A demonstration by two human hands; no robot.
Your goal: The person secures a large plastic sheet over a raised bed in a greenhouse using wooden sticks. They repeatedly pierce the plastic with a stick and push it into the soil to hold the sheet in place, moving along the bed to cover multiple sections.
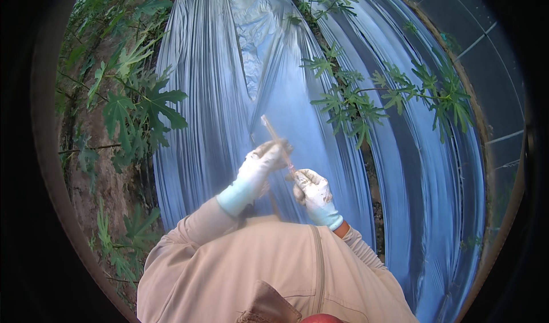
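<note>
Both of my hands wear soiled white work gloves with pale blue cuffs. A slim, light-brown rod [269,126] slants between them in front of my chest, its whitish tip pointing up and away from me. My left hand [262,162], slightly blurred, has its fingers closed around the rod's middle. Nearer to me, my right hand [313,191] pinches the lower end between thumb and fingers. A small pinkish band shows on the rod just above the right thumb. Whether the rod is a plant stem or a tube is unclear.
Below the hands spreads wrinkled silvery plastic ground sheeting [296,108]. Lobed-leaf branches, like fig, stand at left [148,108]; another such branch [356,95] reaches over the sheeting at right. Bare soil [98,173] lies at far left. A dark panelled surface [502,95] borders the right.
</note>
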